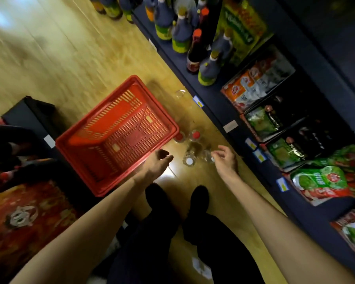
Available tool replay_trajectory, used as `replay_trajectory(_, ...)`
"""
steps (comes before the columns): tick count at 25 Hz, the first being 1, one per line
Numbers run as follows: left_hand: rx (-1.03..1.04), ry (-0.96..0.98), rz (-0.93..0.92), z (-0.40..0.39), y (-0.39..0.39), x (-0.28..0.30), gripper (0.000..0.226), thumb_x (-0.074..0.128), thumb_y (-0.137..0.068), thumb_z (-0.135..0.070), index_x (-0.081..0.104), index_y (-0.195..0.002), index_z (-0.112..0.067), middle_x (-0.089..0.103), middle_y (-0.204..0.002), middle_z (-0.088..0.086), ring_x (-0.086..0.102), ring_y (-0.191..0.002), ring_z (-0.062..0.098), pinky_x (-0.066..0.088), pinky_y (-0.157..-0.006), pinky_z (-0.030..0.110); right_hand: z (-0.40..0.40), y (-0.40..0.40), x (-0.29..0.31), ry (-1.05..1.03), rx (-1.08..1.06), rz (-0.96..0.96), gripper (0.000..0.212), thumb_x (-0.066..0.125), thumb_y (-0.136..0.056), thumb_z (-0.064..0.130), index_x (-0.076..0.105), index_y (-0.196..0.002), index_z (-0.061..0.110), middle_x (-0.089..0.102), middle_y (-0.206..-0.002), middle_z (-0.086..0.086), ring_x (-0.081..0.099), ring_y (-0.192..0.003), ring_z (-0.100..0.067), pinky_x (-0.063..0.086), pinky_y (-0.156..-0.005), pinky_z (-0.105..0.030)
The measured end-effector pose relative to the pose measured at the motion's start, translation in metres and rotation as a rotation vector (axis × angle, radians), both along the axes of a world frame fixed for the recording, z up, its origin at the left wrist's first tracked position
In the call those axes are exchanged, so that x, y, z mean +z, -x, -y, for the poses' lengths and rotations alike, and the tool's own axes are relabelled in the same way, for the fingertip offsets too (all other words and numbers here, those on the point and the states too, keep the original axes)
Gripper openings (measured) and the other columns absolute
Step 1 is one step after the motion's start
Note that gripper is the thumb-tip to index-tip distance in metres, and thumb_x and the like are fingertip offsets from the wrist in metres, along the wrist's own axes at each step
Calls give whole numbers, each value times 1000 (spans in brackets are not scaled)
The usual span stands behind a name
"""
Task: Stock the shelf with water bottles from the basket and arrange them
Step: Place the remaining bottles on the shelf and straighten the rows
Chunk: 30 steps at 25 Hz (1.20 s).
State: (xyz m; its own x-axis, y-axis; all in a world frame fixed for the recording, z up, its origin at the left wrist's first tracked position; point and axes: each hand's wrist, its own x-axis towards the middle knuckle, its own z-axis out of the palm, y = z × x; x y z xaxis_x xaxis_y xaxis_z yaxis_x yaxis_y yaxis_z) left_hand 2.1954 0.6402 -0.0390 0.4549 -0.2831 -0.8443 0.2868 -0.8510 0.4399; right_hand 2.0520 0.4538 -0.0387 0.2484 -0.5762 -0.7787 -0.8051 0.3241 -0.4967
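Clear water bottles [190, 156] stand on the floor between my hands; left hand [157, 163] and right hand [225, 158] half-open, empty.

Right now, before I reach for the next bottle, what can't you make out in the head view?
- Bottles on the floor: clear and blurred; exact count unclear.
- Right hand: whether its fingers touch a bottle, too blurred.
- Basket: looks empty, near wall partly behind the left hand.
- Shelf price tags: too small to read.
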Motion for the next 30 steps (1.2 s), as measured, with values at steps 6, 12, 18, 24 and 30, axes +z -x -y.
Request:
replay_trajectory(6, -44, -26, -30, 1, 11, -97, 59, 65, -88, -42, 64, -122, 6, 68, -123, 25, 64, -118, 39, 50, -100, 47, -6, -10, -89, -49, -44, 1, 45, 61, -100, 13, 48, -143, 10, 65, -125, -8, 62, -109, -20, 49, -84, -25)
replay_trajectory(12, 17, -59, -32, -4, 6, -170, 65, 72, -92, -35, 48, -147, -10, 59, -141, 10, 59, -117, 25, 49, -104, 41, -13, -19, -163, -86, -46, -28, 64, 65, -98, 12, 35, -154, 11, 55, -144, -12, 58, -115, -18, 47, -95, -27)
replay_trajectory(18, 87, -42, 67, 26, -1, -223, 66, 76, -91, -29, 47, -149, -14, 52, -135, -7, 58, -125, 21, 45, -102, 30, -9, -43, -218, -97, 6, -23, 95, 75, -90, 14, 16, -163, 23, 33, -163, -10, 34, -150, -31, 31, -122, -47)
replay_trajectory(24, 129, -23, 155, 52, -3, -259, 55, 77, -89, -39, 62, -136, -13, 65, -133, 11, 61, -124, 30, 49, -105, 42, -9, -70, -253, 7, 27, 73, 92, 83, -79, 4, 36, -156, 22, 51, -151, -5, 47, -141, -21, 37, -118, -34)
replay_trajectory(30, 195, 39, 322, 54, 4, -285, 57, 79, -71, -68, 68, -116, -35, 72, -110, -14, 68, -100, 8, 57, -93, 36, 3, -67, -272, 54, 150, 94, 69, 81, -81, 5, 53, -141, 24, 62, -125, 8, 58, -118, -13, 46, -105, -31)
